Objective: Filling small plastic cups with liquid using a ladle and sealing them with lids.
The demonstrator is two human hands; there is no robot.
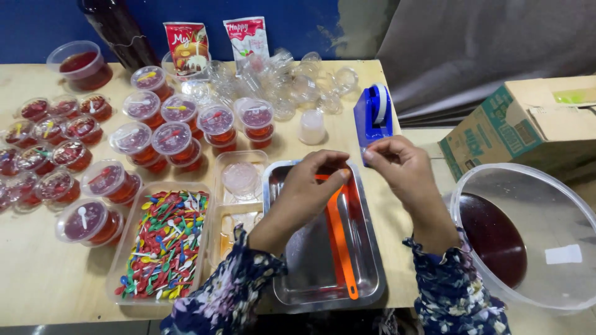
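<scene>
Hands met above a steel tray (372, 273) on the worktop (43, 279): right hand (400, 164) pinched clear tape (366, 154) beside the blue dispenser (372, 115). Left hand (310, 186) curled shut, contents unclear. Best to pull the strip taut before tearing.

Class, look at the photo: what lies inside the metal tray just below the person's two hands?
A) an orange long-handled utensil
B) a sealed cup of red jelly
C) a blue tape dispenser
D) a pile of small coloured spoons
A: an orange utensil lies lengthwise in the metal tray, below the left hand and right hand.
</scene>
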